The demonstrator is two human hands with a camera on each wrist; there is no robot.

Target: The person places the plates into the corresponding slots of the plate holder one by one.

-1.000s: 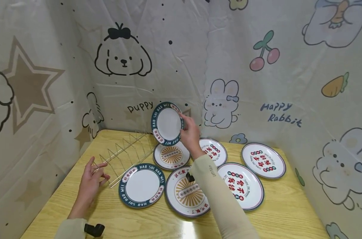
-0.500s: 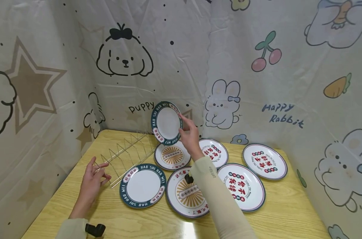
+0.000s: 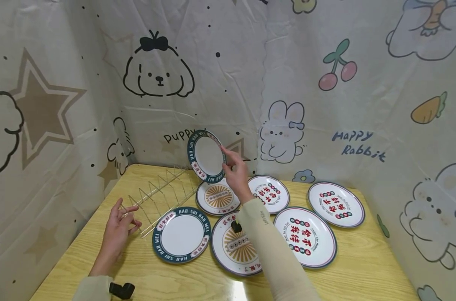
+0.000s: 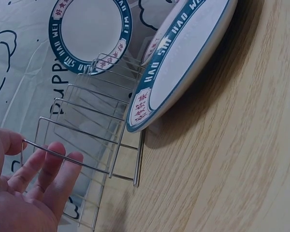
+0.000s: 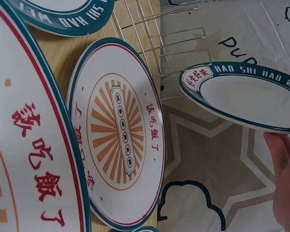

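Wooden table, plate rim-held in right grip

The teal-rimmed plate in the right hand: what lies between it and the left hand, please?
The wire plate rack, as the head and left wrist views show.

The table has a yellow wood-grain surface with a bright reflection at the bottom of the head view. A pale, creased fabric backdrop encloses it at the rear and both sides. Printed on the fabric are a bow-topped dog head, a brown star, a cherry pair, an orange carrot and "Happy Rabbit" lettering.
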